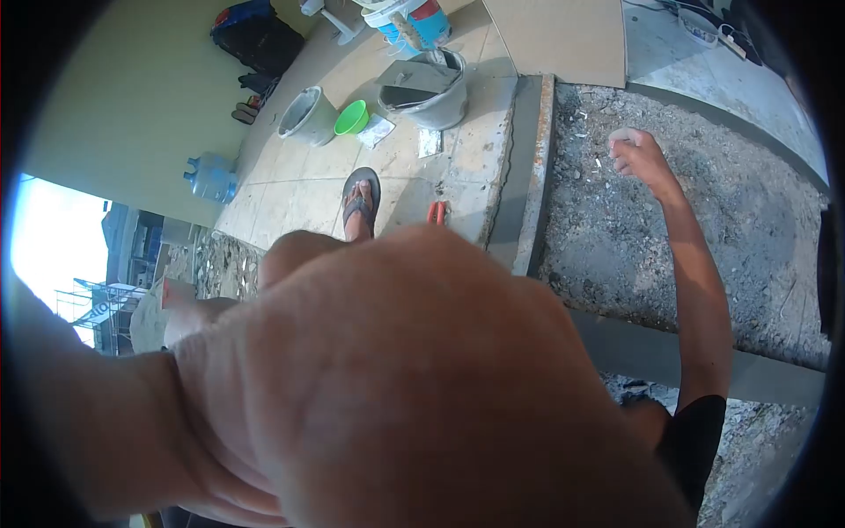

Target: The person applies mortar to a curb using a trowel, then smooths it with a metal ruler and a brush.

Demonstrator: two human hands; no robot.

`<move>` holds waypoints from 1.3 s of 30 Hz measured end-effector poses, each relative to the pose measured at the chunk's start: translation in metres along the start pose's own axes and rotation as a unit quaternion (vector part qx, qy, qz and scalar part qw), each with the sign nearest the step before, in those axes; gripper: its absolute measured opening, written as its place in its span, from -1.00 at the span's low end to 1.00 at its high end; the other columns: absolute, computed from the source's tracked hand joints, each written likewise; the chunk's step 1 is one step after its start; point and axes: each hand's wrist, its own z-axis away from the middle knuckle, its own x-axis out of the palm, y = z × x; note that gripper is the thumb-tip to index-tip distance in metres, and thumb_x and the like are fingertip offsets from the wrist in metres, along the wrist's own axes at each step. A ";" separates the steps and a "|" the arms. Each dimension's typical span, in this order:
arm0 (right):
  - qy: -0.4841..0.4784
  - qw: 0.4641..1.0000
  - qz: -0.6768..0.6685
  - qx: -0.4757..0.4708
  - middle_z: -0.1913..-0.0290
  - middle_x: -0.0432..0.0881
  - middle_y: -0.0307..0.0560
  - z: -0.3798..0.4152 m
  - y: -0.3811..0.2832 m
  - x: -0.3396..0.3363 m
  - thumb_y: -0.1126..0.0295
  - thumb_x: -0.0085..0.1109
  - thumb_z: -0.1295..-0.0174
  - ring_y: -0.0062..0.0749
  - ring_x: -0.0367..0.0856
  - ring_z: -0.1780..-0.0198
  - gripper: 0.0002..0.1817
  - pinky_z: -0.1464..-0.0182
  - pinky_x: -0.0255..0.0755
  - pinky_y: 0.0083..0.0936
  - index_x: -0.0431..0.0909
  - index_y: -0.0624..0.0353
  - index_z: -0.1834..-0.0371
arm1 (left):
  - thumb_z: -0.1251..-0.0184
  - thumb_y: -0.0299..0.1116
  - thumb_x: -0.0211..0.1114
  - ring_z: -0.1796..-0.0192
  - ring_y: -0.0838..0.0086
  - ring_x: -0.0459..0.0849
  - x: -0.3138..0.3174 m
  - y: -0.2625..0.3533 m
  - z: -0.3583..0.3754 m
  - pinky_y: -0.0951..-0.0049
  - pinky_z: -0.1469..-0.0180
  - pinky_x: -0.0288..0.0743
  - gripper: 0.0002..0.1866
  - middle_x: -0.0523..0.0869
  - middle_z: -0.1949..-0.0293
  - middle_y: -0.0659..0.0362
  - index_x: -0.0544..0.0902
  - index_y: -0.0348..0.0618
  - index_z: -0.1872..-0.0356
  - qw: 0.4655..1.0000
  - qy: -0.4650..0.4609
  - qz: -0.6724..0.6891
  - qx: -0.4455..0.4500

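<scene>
Left hand (396,352): very close to the camera, blurred, its back filling the foreground and hiding much of the ground below. Fingers out of clear sight; cannot tell whether it grips anything. Wrist bent, forearm running off to the left.

Right hand (647,163): well apart from the left, arm stretched over the gravel bed (607,238), black sleeve (700,453) at the upper arm. Fingers curled on a small pale piece (625,135), rounded at the top; material unclear. The piece is above the gravel, toward the bed's upper left corner.

Gravel bed: loose grey stones and pale chips. A rusty metal bar (540,150) runs along its left edge. A grey strip (521,158) lies between bar and tiled floor (286,180).

Tiled floor: 1 foot in a dark flip-flop (373,185) near the middle. Red handles (437,211) lie between it and the floor's right edge. Farther up, a grey bucket (317,123), then a green bowl (352,117) just beside it, then a wider grey tub (444,110) with a flat grey board (418,77) tilted across its mouth. 2 flat, shiny pieces lie close by: 1 next to the bowl, 1 below the tub. Beyond the tub, a blue-and-white bucket (427,31). At the floor's left edge, by the wall (114,114), a clear blue water bottle (211,179).
</scene>
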 end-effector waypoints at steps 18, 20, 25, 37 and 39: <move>0.102 0.987 0.127 0.007 0.42 0.64 -0.15 0.082 0.018 -0.052 0.31 0.20 -0.25 -0.49 0.63 0.45 -0.76 0.37 0.47 -0.49 0.65 0.25 0.17 | -0.35 0.39 -0.25 0.60 0.47 0.34 -0.013 -0.021 0.005 0.19 0.28 0.59 -0.34 0.31 0.66 0.24 0.31 -0.03 0.58 0.995 -0.052 0.085 -0.012; 0.101 0.985 0.138 0.016 0.42 0.64 -0.15 0.092 0.012 -0.048 0.31 0.20 -0.24 -0.48 0.63 0.45 -0.77 0.36 0.47 -0.48 0.65 0.25 0.18 | -0.35 0.42 -0.26 0.60 0.47 0.34 -0.017 -0.016 0.013 0.17 0.26 0.59 -0.32 0.32 0.66 0.24 0.32 -0.03 0.57 0.994 -0.059 0.092 -0.006; 0.073 0.976 0.200 0.042 0.44 0.65 -0.14 0.094 0.000 -0.028 0.31 0.22 -0.23 -0.48 0.62 0.46 -0.78 0.33 0.46 -0.47 0.66 0.24 0.19 | -0.32 0.49 -0.30 0.58 0.46 0.36 -0.031 0.005 0.041 0.12 0.22 0.60 -0.27 0.34 0.64 0.24 0.34 -0.03 0.55 0.994 -0.062 0.091 0.015; -0.041 0.917 0.377 0.126 0.05 0.73 0.18 0.093 -0.027 0.034 0.23 0.24 -0.24 0.02 0.69 -0.04 -0.67 -0.08 0.51 -0.19 0.65 0.24 0.05 | -0.38 0.31 0.16 0.28 0.48 0.60 -0.173 0.035 0.215 0.45 0.06 0.46 -0.31 0.67 0.38 0.14 0.59 -0.31 0.29 0.729 0.396 -0.547 -0.116; -0.066 0.899 0.416 0.119 0.05 0.71 0.21 0.090 -0.023 0.041 0.24 0.23 -0.24 0.07 0.68 -0.05 -0.64 -0.09 0.50 -0.17 0.62 0.25 0.01 | -0.37 0.16 0.25 0.31 0.49 0.61 -0.184 0.020 0.230 0.46 0.12 0.47 -0.42 0.68 0.41 0.14 0.60 -0.31 0.30 0.678 0.443 -0.566 -0.153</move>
